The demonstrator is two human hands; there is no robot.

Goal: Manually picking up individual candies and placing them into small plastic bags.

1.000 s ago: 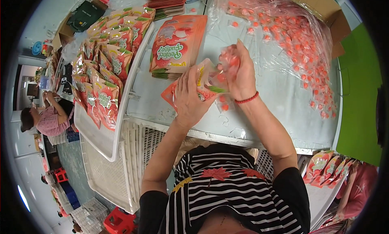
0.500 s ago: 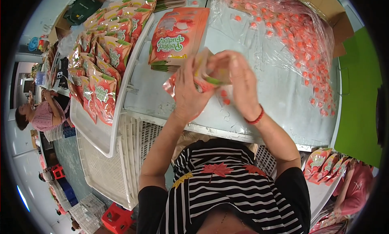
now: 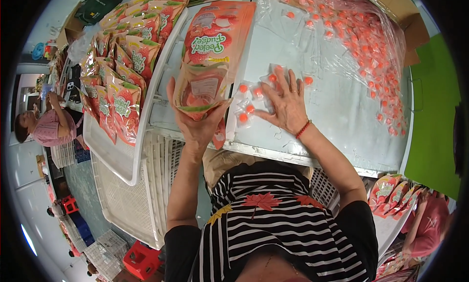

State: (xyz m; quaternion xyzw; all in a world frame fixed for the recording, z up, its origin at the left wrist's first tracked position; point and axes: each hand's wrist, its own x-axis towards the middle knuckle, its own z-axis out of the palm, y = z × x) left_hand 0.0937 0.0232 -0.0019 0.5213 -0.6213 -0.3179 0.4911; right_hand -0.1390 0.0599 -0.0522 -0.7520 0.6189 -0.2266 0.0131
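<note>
Looks like your left hand (image 3: 194,129) grips the fruit-print pouch (image 3: 201,89) low so it gapes, your right hand (image 3: 289,107) splayed loose to span several wrapped candies (image 3: 243,118).

The open pouch (image 3: 201,89) looks like smooth, glossy printed film; the plump pouches (image 3: 123,108) throw creased, shiny highlights. Thin clear plastic wraps the small sweets (image 3: 243,118), and crinkled transparent sheeting (image 3: 267,18) catches the light. The counter (image 3: 342,116) looks smooth, faintly shiny; the tray (image 3: 145,128) is plastic, the box (image 3: 417,33) matt cardboard, the striped shirt (image 3: 273,223) matt cloth.
</note>
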